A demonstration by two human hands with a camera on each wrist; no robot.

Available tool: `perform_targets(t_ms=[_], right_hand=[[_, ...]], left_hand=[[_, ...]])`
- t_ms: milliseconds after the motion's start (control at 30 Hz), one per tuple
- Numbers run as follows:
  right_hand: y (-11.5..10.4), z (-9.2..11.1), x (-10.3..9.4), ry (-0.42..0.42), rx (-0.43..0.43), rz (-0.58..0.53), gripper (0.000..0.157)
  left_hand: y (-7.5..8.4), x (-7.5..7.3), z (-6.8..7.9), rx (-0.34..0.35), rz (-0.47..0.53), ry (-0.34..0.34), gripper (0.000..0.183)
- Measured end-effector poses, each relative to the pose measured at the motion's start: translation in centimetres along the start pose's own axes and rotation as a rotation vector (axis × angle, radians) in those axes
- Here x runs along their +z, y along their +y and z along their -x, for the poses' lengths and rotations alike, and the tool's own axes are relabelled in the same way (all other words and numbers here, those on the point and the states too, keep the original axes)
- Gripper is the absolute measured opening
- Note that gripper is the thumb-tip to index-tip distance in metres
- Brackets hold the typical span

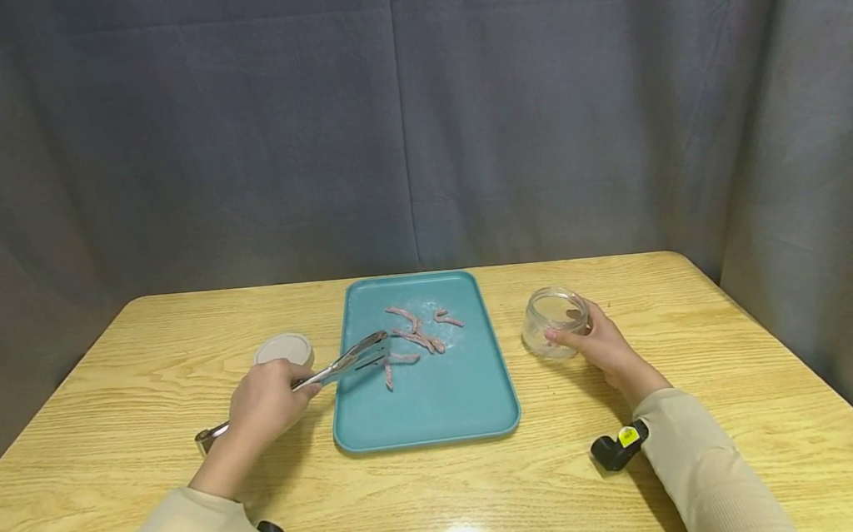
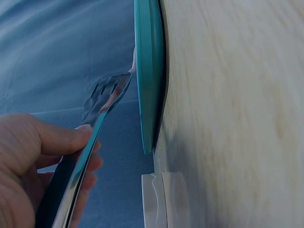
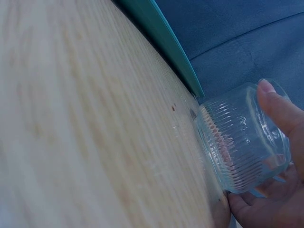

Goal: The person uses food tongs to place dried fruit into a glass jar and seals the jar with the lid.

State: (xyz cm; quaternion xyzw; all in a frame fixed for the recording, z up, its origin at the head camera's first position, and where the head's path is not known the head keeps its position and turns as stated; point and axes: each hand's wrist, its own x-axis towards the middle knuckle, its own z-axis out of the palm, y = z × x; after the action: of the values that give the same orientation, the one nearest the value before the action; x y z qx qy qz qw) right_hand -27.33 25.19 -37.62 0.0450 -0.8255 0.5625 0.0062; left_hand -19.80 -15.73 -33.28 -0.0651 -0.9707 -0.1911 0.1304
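My left hand (image 1: 267,399) grips a pair of metal tongs (image 1: 358,355), also seen in the left wrist view. The slotted heads of the tongs are over the left part of a teal tray (image 1: 438,411). Several thin, pinkish, wrinkled strips (image 1: 417,333) lie on the tray amid whitish powder. Another pinkish strip (image 1: 388,375) is right by the tong tips; whether the tongs pinch it, I cannot tell. On the right, my right hand (image 1: 601,344) holds a clear glass jar (image 1: 545,336) by its side, thumb in front. Ribbed lower walls show on the jar in the right wrist view.
A round whitish lid (image 1: 283,350) lies on the wooden table (image 1: 563,472), left of the tray and just beyond my left hand. A grey curtain (image 1: 409,134) hangs behind the table's far edge.
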Motion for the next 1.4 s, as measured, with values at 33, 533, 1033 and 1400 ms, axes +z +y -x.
perform_targets(t_ms=[33, 533, 1033, 1400], right_hand=[[0.3, -0.2, 0.0, 0.003, -0.006, -0.001, 0.092], [0.0, 0.0, 0.1, 0.009, -0.025, -0.013, 0.088], [0.2, -0.1, 0.3, 0.025, -0.02, 0.004, 0.089], [-0.1, 0.1, 0.0, 0.01, -0.026, 0.0, 0.09]], left_hand=[[0.0, 0.0, 0.0, -0.002, 0.001, 0.0, 0.011], [0.3, -0.7, -0.4, -0.012, 0.04, 0.016, 0.011], [2.3, -2.2, -2.0, 0.002, 0.071, 0.072, 0.019], [4.5, -2.7, -3.4, 0.031, 0.119, 0.134, 0.019]])
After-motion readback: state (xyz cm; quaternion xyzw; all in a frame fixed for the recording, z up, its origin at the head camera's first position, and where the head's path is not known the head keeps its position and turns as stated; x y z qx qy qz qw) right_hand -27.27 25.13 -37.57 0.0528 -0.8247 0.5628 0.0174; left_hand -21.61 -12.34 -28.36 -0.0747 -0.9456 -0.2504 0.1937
